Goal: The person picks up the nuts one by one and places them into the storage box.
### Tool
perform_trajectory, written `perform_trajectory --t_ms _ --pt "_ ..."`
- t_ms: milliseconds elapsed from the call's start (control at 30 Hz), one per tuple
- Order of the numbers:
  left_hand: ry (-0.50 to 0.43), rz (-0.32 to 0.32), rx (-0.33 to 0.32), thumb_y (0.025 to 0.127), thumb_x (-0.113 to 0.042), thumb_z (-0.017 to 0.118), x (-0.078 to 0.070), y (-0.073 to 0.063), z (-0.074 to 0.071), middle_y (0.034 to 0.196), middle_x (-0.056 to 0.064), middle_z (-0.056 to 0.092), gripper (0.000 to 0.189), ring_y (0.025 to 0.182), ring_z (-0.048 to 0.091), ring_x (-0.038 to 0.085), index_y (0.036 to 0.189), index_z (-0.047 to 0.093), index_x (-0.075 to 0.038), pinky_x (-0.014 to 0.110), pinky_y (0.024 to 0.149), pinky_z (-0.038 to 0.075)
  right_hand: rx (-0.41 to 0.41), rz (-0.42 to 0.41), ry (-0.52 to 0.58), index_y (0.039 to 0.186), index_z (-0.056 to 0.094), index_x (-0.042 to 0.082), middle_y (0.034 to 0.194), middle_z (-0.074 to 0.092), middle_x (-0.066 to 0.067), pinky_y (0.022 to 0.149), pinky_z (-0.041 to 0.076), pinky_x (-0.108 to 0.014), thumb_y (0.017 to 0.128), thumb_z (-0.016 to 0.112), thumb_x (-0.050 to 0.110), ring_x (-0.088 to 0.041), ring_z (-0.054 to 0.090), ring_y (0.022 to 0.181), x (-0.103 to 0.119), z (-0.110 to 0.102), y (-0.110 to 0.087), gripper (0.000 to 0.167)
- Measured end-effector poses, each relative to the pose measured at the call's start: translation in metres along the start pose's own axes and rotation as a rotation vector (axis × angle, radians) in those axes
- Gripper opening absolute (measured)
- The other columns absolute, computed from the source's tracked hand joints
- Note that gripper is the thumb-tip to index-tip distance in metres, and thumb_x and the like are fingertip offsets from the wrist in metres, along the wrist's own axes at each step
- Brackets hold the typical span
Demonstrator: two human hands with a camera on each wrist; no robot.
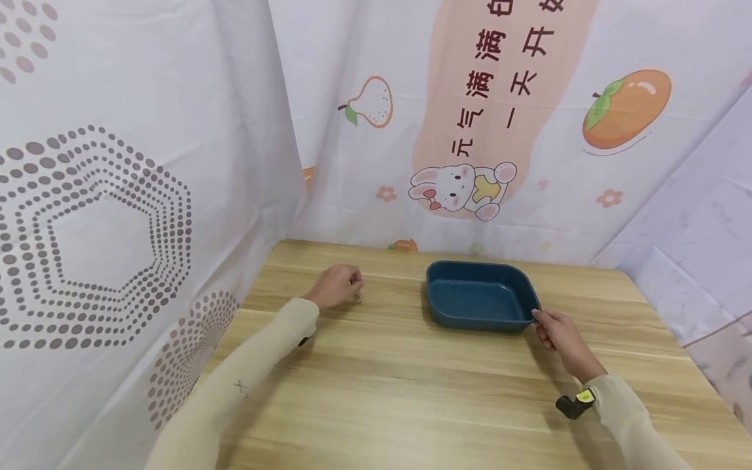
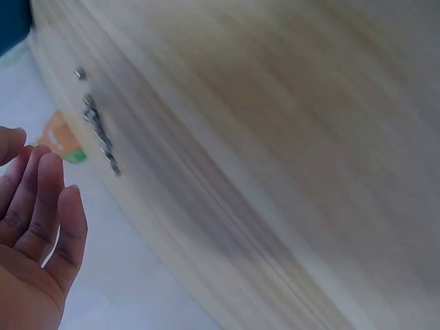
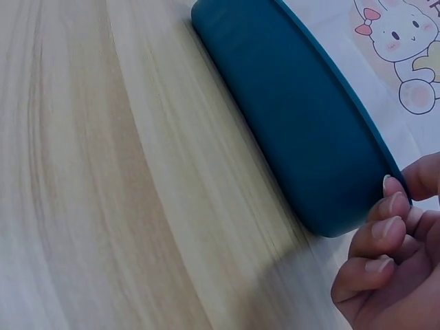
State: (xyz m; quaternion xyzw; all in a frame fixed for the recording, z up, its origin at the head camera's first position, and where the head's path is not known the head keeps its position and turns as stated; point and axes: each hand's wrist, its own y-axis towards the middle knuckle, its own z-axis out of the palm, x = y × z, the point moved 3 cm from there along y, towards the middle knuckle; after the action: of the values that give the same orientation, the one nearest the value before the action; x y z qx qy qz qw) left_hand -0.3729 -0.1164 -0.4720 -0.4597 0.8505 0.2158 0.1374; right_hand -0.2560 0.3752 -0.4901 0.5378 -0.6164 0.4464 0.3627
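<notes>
My right hand [image 1: 560, 341] pinches the rim of a dark teal plastic basin [image 1: 478, 301] at its near right corner. In the right wrist view, the curled fingers [image 3: 375, 237] lie against the outer wall of the basin [image 3: 289, 117]. Toward the far left of the table, my left hand [image 1: 337, 286] is held low, thumb and fingertips close together. Small silver metal pieces [image 1: 358, 299] show just below its fingertips. The left wrist view has these silver pieces [image 2: 100, 134] in a short row beside the hand [image 2: 34, 234]; I cannot tell whether the fingertips hold one.
The wooden table [image 1: 376, 391] ends at a printed curtain [image 1: 352, 196] behind the basin. Another patterned curtain [image 1: 235, 163] hangs along the left side. A black device with a yellow tag [image 1: 576, 403] is strapped at the right wrist.
</notes>
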Motion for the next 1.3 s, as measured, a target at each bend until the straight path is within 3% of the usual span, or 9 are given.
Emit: perform_trajectory --t_ms 367,700,1067,1300 --pt "0.042 -0.103 0.018 0.097 -0.019 0.073 0.025 -0.01 -0.007 0.088 0.001 0.071 0.011 0.078 0.065 0.013 0.095 0.074 -0.008 0.032 0.071 0.055 0.012 0.022 -0.001 0.089 0.06 0.003 0.068 0.046 0.003 0.053 0.038 -0.028 0.111 0.044 0.035 -0.01 0.041 0.055 -0.002 -0.003 0.003 0.042" --pt "0.052 -0.139 0.028 0.096 -0.015 0.074 0.03 -0.01 -0.005 0.095 0.006 0.072 0.013 0.087 0.067 0.02 0.103 0.072 -0.004 0.037 0.078 0.057 0.001 -0.002 0.004 0.09 0.059 0.001 0.067 0.046 0.003 0.051 0.037 -0.026 0.111 0.046 0.037 -0.009 0.041 0.054 -0.003 -0.004 0.003 0.044" --pt "0.081 -0.107 0.08 0.097 -0.018 0.073 0.033 -0.001 0.013 0.094 0.003 0.072 0.01 0.086 0.067 0.017 0.103 0.073 -0.01 0.039 0.077 0.056 -0.001 -0.002 -0.007 0.092 0.059 0.0 0.069 0.046 0.001 0.052 0.037 -0.027 0.111 0.045 0.035 -0.01 0.041 0.055 -0.005 -0.001 0.003 0.042" --pt "0.127 -0.065 0.079 0.098 -0.017 0.072 0.032 0.004 0.017 0.093 0.002 0.07 0.006 0.085 0.065 0.017 0.098 0.073 -0.011 0.037 0.076 0.055 0.001 0.002 0.0 0.091 0.059 0.001 0.069 0.046 0.001 0.051 0.037 -0.027 0.112 0.044 0.033 -0.01 0.041 0.055 -0.004 -0.002 0.002 0.041"
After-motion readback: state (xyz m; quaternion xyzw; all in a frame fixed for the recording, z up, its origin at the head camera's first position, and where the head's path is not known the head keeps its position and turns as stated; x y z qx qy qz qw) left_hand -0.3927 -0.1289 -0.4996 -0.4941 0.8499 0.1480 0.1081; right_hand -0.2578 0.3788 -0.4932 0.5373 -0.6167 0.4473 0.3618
